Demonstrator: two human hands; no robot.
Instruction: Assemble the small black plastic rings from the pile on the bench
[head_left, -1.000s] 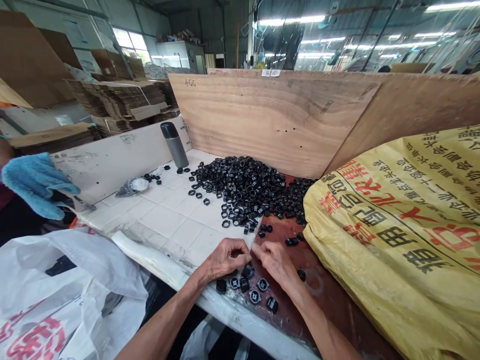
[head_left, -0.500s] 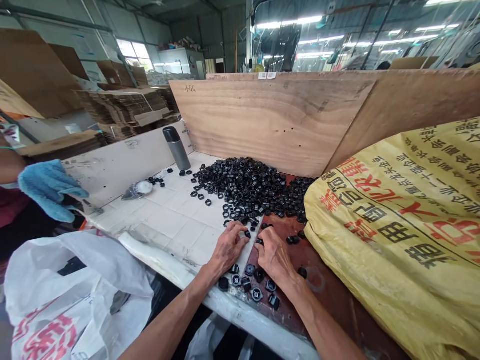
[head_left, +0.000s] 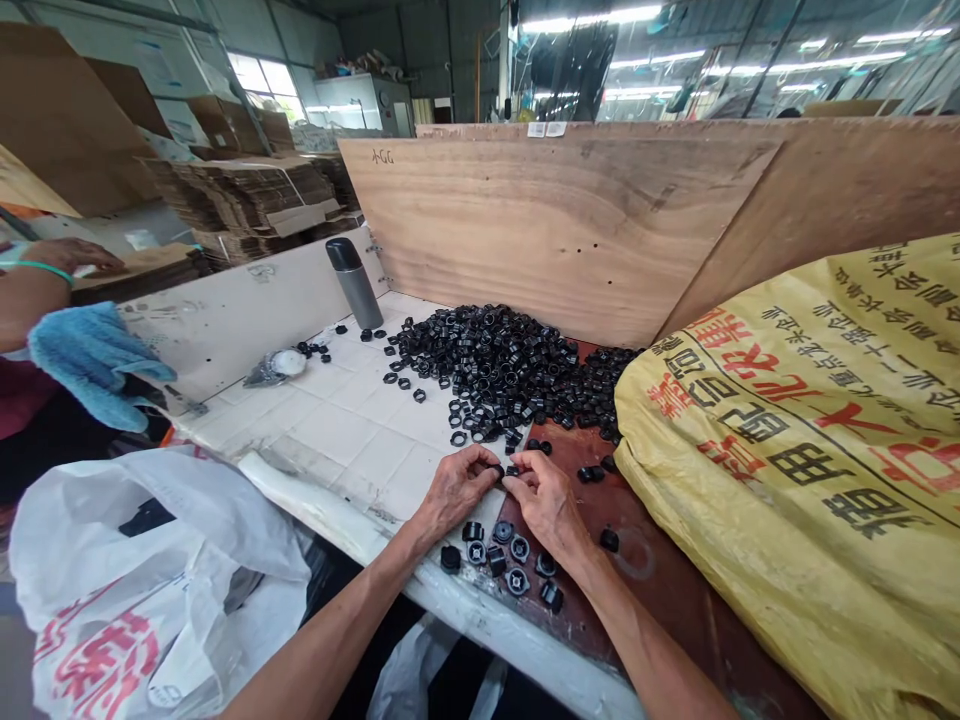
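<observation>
My left hand (head_left: 459, 487) pinches a small black part (head_left: 496, 471) between thumb and fingertips. Close beside it, my right hand (head_left: 541, 492) has its fingers closed on another small black part (head_left: 512, 471). The two parts are nearly touching. Beyond my hands lies a large heap of black rings (head_left: 495, 360), with loose rings at its edges. Nearer to me, between my forearms, several round black caps (head_left: 517, 581) lie on the table, some showing a cross-shaped inside.
A grey bottle (head_left: 355, 285) stands at the back left near a small plastic bag (head_left: 277, 367). A yellow sack (head_left: 795, 440) fills the right side. Wooden boards (head_left: 555, 230) wall the back. At far left are a person's hand, a blue cloth (head_left: 97, 360) and a white bag (head_left: 157, 580).
My right hand has moved in toward my left, its part now between the fingertips. One more cap lies in the near group. The other person's hand has come into view.
</observation>
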